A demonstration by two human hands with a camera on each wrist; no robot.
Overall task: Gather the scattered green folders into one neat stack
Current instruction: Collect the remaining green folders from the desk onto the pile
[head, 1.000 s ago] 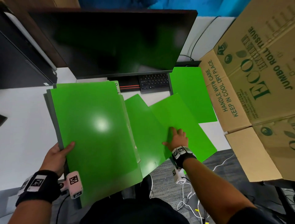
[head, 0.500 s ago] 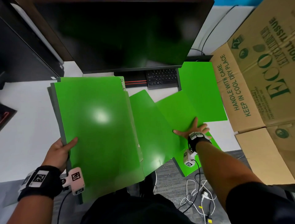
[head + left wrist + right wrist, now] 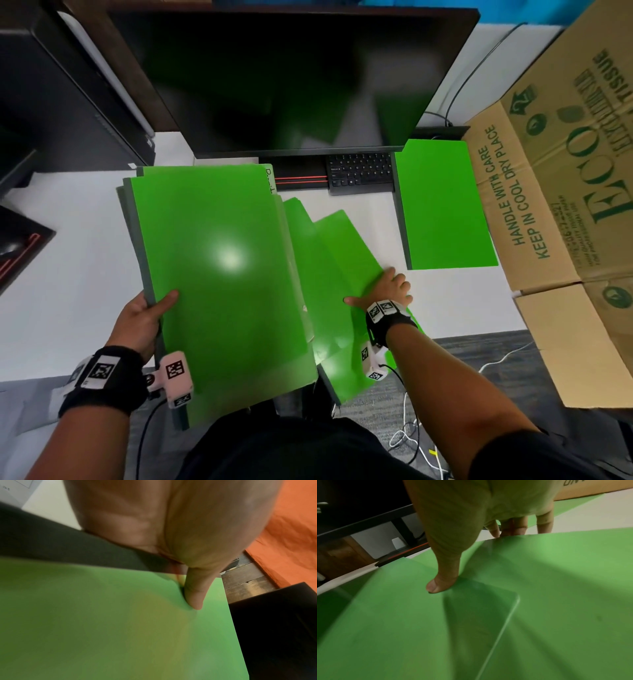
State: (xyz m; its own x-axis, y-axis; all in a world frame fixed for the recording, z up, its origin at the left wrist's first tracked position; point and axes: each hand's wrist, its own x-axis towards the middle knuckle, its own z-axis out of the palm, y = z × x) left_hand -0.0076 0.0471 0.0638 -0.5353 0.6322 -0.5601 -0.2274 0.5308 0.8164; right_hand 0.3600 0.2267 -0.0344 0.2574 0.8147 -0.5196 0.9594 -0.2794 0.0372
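A big stack of green folders (image 3: 219,274) lies on the white desk (image 3: 68,274), its near end hanging over the front edge. My left hand (image 3: 150,308) grips its left edge, thumb (image 3: 193,595) on the top folder (image 3: 102,622). Two loose green folders (image 3: 335,260) overlap just right of the stack, partly tucked under it. My right hand (image 3: 387,291) holds their right edge, with the thumb (image 3: 440,580) on top and the fingers (image 3: 513,526) over the raised edge of the upper folder (image 3: 556,588). Another green folder (image 3: 445,205) lies apart at the right.
A dark monitor (image 3: 291,75) stands at the back with a black keyboard (image 3: 359,173) under it. A large cardboard box (image 3: 565,205) leans at the right beside the separate folder. Cables (image 3: 411,435) lie on the floor below the desk edge. A dark object (image 3: 20,240) sits at the far left.
My right hand reached to the loose folders' right edge and drew them left toward the stack, clear of the far-right folder. The left hand has kept its grip.
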